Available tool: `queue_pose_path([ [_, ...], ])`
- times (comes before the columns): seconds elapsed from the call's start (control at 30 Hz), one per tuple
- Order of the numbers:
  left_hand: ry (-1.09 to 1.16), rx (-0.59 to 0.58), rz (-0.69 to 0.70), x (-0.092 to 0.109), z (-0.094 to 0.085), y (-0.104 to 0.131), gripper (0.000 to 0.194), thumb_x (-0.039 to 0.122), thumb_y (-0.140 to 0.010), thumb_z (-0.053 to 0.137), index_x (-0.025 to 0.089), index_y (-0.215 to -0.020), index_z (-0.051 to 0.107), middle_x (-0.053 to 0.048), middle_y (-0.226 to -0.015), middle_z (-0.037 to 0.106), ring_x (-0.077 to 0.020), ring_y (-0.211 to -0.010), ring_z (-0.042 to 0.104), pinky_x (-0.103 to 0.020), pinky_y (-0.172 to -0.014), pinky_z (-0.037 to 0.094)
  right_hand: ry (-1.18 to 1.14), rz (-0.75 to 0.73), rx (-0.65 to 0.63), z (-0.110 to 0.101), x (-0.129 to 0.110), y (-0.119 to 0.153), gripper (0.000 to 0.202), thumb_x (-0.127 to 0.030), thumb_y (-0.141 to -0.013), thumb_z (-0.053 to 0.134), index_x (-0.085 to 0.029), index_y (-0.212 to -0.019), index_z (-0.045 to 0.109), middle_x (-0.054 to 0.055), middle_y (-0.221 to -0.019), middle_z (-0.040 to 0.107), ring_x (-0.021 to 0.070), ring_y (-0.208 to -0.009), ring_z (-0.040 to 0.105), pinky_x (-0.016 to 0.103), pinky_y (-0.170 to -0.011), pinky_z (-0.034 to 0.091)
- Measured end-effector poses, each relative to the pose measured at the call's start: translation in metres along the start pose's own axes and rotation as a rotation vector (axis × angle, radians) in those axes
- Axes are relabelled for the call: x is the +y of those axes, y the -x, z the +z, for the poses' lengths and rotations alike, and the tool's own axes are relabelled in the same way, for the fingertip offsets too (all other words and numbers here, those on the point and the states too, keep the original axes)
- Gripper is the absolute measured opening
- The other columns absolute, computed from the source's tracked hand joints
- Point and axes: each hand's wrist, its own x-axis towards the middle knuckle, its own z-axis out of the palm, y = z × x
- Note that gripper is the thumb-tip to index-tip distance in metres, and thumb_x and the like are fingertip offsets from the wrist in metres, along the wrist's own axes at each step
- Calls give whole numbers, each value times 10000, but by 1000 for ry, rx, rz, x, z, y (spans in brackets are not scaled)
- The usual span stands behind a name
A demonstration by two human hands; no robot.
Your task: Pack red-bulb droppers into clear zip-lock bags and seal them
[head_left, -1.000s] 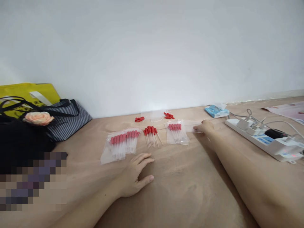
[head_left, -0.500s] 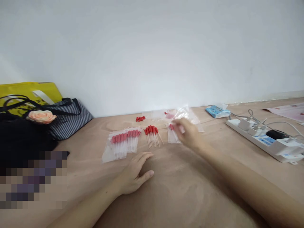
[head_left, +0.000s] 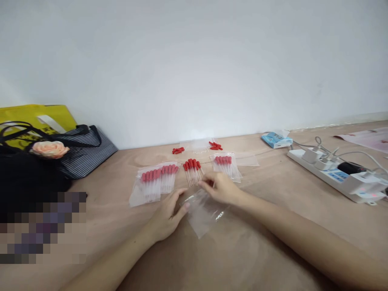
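A clear plastic zip bag (head_left: 201, 218) hangs tilted from my right hand (head_left: 222, 188), its upper edge pinched between thumb and fingers. My left hand (head_left: 166, 216) is open, thumb and fingers apart, with the thumb at the bag's left edge; whether they touch I cannot tell. Just beyond the hands lies a loose bunch of droppers (head_left: 192, 165) with red bulbs and thin clear tubes. Bagged droppers (head_left: 151, 176) rest to the left, beside a second bagged set (head_left: 169, 169). Another bag of droppers (head_left: 223, 161) lies behind my right hand.
Near the wall are two small piles of red rubber bulbs (head_left: 178, 150) (head_left: 216, 145) and clear tubes (head_left: 200, 149). A tissue pack (head_left: 276, 140) and a power strip (head_left: 327, 173) with plugs stand right. Striped (head_left: 87, 151) and yellow bags (head_left: 65, 115) sit left.
My right hand has come back toward me and left, bringing the clear bag close to my left hand. The bagged droppers and bulb pile on the right are now uncovered.
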Motion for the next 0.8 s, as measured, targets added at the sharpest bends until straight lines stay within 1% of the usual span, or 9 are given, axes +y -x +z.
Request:
queue_pose_path([
  [0.07, -51, -49, 48, 3, -1, 0, 385, 341, -843, 452, 202, -1197, 388, -82, -1255, 458, -235, -1137, 442, -395, -950, 378, 84, -89, 35, 2, 19, -21, 215, -248, -819, 460, -143, -824, 649, 80, -824, 617, 161, -805, 548, 286, -746, 411],
  [0.13, -81, -92, 81, 4, -1, 0, 384, 328, -835, 468, 210, -1196, 413, -79, -1290, 429, -237, -1167, 416, -404, -966, 364, 145, -175, -6, 7, 30, -38, 275, -313, -824, 463, -184, -996, 635, 111, -1067, 563, 211, -1020, 486, 365, -876, 359],
  [0.2, -95, -113, 92, 3, -2, 0, 361, 326, -834, 471, 218, -1178, 450, -71, -1303, 427, -239, -1187, 399, -417, -977, 353, 188, -206, -69, 15, 32, -51, 352, -411, -844, 407, -273, -1123, 570, 91, -1242, 458, 256, -1176, 359, 456, -942, 282],
  [0.3, -93, -132, 134, 0, -2, -1, 348, 310, -825, 485, 231, -1163, 490, -55, -1298, 448, -239, -1201, 388, -429, -990, 337, 222, -183, -165, 29, 26, -63, 399, -505, -850, 317, -358, -1161, 520, 39, -1349, 353, 295, -1266, 209, 568, -963, 169],
  [0.37, -87, -149, 158, -1, -3, -1, 347, 293, -827, 481, 245, -1169, 501, -43, -1299, 452, -237, -1214, 374, -445, -1000, 320, 236, -161, -212, 36, 24, -68, 406, -525, -844, 310, -365, -1147, 527, 27, -1366, 330, 305, -1279, 173, 607, -959, 117],
  [0.43, -86, -171, 161, 0, -5, -1, 346, 280, -831, 474, 258, -1176, 505, -33, -1307, 446, -238, -1230, 354, -462, -1007, 304, 237, -135, -226, 42, 25, -71, 389, -506, -847, 320, -352, -1128, 541, 30, -1360, 336, 308, -1281, 162, 630, -945, 116],
  [0.53, -101, -209, 144, 1, -7, 0, 338, 282, -838, 466, 261, -1171, 517, -30, -1317, 434, -240, -1245, 333, -473, -1010, 297, 219, -88, -184, 45, 33, -72, 328, -413, -839, 395, -281, -1085, 568, 59, -1334, 358, 304, -1265, 192, 610, -933, 192],
  [0.67, -116, -220, 149, 1, -8, 0, 351, 311, -842, 456, 265, -1186, 505, -30, -1333, 412, -240, -1253, 320, -467, -1014, 296, 182, -112, -85, 44, 44, -68, 247, -218, -780, 483, -152, -987, 600, 134, -1236, 431, 250, -1236, 273, 455, -984, 259],
  [0.8, -130, -223, 175, 0, -7, 0, 365, 317, -846, 452, 272, -1208, 485, -29, -1343, 399, -240, -1254, 319, -466, -1020, 284, 115, -53, 40, 44, 53, -59, 288, -85, -719, 473, -123, -979, 590, 159, -1192, 450, 238, -1191, 352, 409, -973, 300],
])
